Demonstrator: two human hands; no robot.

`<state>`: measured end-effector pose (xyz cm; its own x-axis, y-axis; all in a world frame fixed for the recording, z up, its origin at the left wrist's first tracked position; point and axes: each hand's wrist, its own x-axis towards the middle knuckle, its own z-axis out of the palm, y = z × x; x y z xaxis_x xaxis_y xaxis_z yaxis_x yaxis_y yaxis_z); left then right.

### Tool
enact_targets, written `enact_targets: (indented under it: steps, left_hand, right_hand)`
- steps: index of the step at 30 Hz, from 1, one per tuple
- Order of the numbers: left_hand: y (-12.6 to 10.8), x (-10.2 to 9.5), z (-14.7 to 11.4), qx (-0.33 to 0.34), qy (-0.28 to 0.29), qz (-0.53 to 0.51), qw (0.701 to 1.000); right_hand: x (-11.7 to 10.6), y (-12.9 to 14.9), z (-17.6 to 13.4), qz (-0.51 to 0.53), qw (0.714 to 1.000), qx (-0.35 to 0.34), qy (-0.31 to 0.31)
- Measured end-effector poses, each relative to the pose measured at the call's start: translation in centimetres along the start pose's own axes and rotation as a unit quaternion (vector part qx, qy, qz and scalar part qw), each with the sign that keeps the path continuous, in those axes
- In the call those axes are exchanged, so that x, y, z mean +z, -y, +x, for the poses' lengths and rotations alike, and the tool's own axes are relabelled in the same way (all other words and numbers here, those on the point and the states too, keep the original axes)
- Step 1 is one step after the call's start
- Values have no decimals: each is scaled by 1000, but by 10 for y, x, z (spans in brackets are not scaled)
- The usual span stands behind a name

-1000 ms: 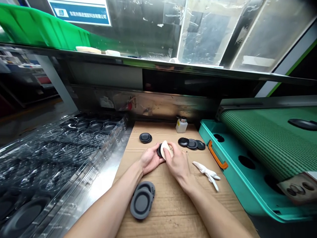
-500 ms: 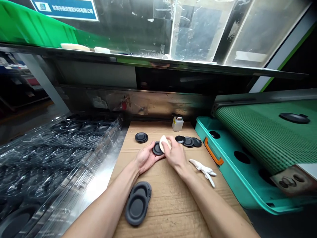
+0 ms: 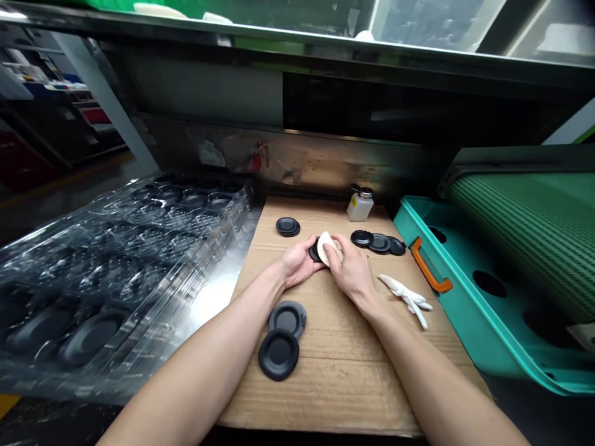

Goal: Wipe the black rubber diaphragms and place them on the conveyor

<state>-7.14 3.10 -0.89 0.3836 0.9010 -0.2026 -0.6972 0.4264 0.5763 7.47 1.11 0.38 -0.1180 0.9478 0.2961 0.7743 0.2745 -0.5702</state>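
My left hand (image 3: 300, 261) grips a round black plastic disc (image 3: 314, 250) by its edge, above the cardboard sheet (image 3: 344, 384). In my right hand (image 3: 349, 266) a white round pad (image 3: 327, 246) is pinched and laid against the disc, covering much of its face. Below my left forearm's inner side lie overlapping black discs (image 3: 279, 354). A small stack of discs (image 3: 287, 226) sits beyond my left hand, and a row of several discs (image 3: 380, 243) lies beyond my right. Right of my right wrist rests a crumpled white glove (image 3: 406, 294).
A small pump bottle (image 3: 360, 205) stands at the cardboard's back edge. To the left are clear plastic trays (image 3: 139, 260) holding black discs. A teal bin (image 3: 469, 334) with an orange handle (image 3: 430, 272) is on the right, under a green conveyor belt (image 3: 525, 217). A metal shelf (image 3: 297, 43) crosses above.
The camera has tilted down and turned left, so the scene sits higher and further right. The white pad covers more of the held disc. Both hands keep their hold.
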Motion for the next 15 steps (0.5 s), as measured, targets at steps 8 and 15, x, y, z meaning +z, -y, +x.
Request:
enact_targets:
  steps: [8, 15]
  left_hand:
    - [2, 0, -2, 6, 3, -11, 1000]
    - [0, -1, -1, 11, 15, -14, 1000]
  right_hand:
    - [1, 3, 4, -44, 998, 13, -46]
    - [-1, -1, 2, -16, 1000, -17, 2]
